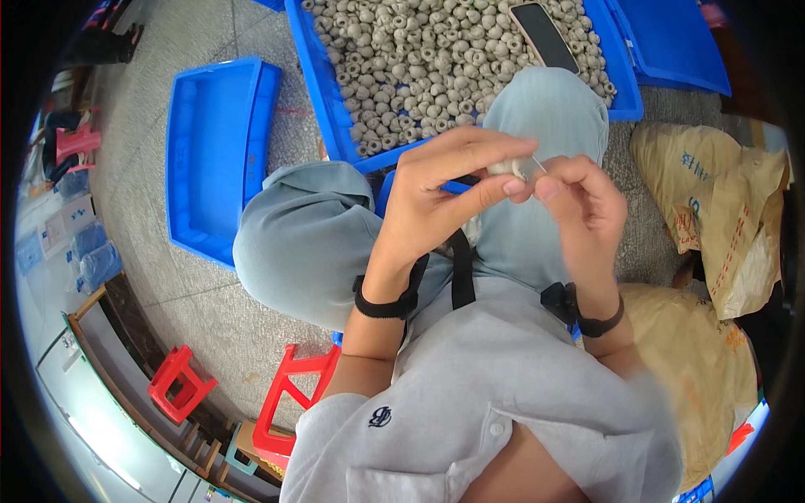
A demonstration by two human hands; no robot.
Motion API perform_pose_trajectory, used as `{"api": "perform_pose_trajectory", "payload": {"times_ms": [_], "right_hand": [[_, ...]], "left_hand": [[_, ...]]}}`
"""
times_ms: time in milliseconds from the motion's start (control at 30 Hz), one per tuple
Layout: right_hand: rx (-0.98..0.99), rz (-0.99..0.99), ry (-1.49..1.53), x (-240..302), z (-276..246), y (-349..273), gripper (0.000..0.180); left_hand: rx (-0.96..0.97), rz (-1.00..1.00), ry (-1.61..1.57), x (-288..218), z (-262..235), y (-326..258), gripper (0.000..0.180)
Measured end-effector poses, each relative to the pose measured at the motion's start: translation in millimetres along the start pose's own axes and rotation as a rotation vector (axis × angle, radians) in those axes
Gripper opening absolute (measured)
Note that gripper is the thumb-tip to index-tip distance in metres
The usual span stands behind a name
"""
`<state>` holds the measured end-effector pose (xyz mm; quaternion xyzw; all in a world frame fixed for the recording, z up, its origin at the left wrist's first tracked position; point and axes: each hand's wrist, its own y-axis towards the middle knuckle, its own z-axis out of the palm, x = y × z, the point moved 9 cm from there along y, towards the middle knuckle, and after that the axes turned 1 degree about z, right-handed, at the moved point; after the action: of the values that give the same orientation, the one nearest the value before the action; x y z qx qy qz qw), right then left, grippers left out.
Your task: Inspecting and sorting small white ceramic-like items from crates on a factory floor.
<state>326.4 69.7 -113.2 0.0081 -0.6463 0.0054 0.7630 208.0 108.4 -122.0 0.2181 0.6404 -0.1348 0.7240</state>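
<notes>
Over my lap, my left hand (449,180) grips a small pale rounded piece (508,168) between thumb and fingers. Close beside it, the thumb and fingers of my right hand (587,197) pinch a thin, shiny sliver (539,164), which meets the piece; its exact kind is too small to make out. Beyond my knees a large blue tray (325,96) holds many small grey-beige rounded pieces (419,63) with holes in them. A dark-screened phone (545,38) lies on the heap.
Another blue tray (210,159) is on the floor at the left. Tan woven sacks (696,184) are at my right. Behind my left side are a red plastic stool (285,394) and a smaller red stool (180,384). A blue lid-like panel (679,42) adjoins the large tray.
</notes>
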Motion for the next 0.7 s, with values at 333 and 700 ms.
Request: {"api": "perform_pose_trajectory", "payload": {"times_ms": [333, 700], "right_hand": [[0.030, 0.031, -0.074, 2, 1, 3, 0.009], [0.065, 0.120, -0.003, -8, 5, 3, 0.010]], "left_hand": [[0.005, 0.007, -0.007, 0, -1, 0, 0.027], [0.051, 0.009, 0.067, -2, 0, 1, 0.027]]}}
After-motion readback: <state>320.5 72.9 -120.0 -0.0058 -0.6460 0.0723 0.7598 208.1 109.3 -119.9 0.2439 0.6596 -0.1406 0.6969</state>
